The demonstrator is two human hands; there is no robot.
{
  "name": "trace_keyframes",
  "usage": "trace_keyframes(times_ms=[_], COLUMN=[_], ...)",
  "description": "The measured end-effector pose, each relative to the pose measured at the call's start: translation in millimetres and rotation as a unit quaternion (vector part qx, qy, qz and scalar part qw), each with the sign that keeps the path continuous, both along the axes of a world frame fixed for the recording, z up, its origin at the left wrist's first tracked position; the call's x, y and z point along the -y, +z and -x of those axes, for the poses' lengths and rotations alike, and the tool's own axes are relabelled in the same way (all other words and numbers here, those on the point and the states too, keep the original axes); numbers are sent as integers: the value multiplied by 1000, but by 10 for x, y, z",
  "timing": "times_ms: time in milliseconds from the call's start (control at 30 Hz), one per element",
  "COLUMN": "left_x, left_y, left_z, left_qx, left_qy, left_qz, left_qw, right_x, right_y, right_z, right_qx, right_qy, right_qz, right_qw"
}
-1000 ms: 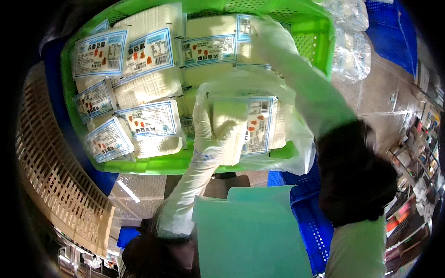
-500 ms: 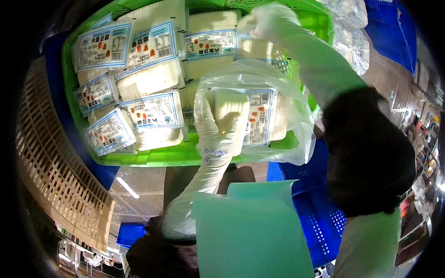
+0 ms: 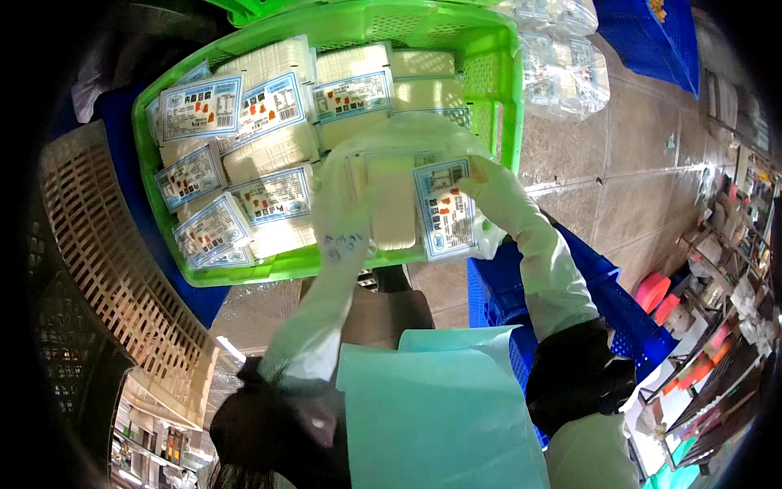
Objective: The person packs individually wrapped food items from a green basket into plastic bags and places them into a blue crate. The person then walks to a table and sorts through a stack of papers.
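Observation:
A clear plastic bag (image 3: 432,130) is held over the near right part of a green crate (image 3: 326,262). My gloved left hand (image 3: 338,216) grips the bag at its left side; film and blur partly hide its fingers. Inside the bag lies a white tofu pack (image 3: 393,212), partly covered by film. At the bag's right end, my gloved right hand (image 3: 493,191) pinches the right edge of another tofu pack (image 3: 444,216), its blue-bordered label turned up. Several more tofu packs (image 3: 269,196) lie overlapping in the crate, left of and beyond the bag.
Filled clear bags (image 3: 564,73) stand beyond the crate's right side. Blue crates (image 3: 570,277) sit at the near right, and another blue crate (image 3: 652,41) at the far right. A beige slatted crate (image 3: 130,269) stands to the left. Grey tiled floor (image 3: 603,171) shows at right.
My right hand has come back from the crate's far side to the bag, bringing a tofu pack with it. The view has shifted, showing more floor on the right.

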State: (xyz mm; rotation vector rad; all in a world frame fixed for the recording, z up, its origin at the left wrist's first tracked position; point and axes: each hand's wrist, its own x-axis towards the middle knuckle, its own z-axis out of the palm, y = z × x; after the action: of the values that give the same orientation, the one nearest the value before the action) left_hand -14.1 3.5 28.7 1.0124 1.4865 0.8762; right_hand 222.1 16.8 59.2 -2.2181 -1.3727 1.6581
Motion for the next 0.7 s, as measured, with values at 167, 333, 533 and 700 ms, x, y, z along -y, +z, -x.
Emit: trace_keyframes(times_ms=[167,333,533,700], left_x=[-345,-69,526,996], left_y=[340,395,842,869], left_z=[260,637,641,721], left_qx=[-175,-466,57,172], left_qy=[-165,-262,-37,54], left_qz=[-103,-188,251,383], left_qw=[965,824,966,906], right_x=[-2,73,1077,1409], right_y=[156,174,256,707], right_z=[-12,-378,-177,246], right_qx=[336,485,68,-186], right_qy=[212,127,-154,-425], right_qz=[-160,-206,-189,33], right_qw=[904,841,967,885])
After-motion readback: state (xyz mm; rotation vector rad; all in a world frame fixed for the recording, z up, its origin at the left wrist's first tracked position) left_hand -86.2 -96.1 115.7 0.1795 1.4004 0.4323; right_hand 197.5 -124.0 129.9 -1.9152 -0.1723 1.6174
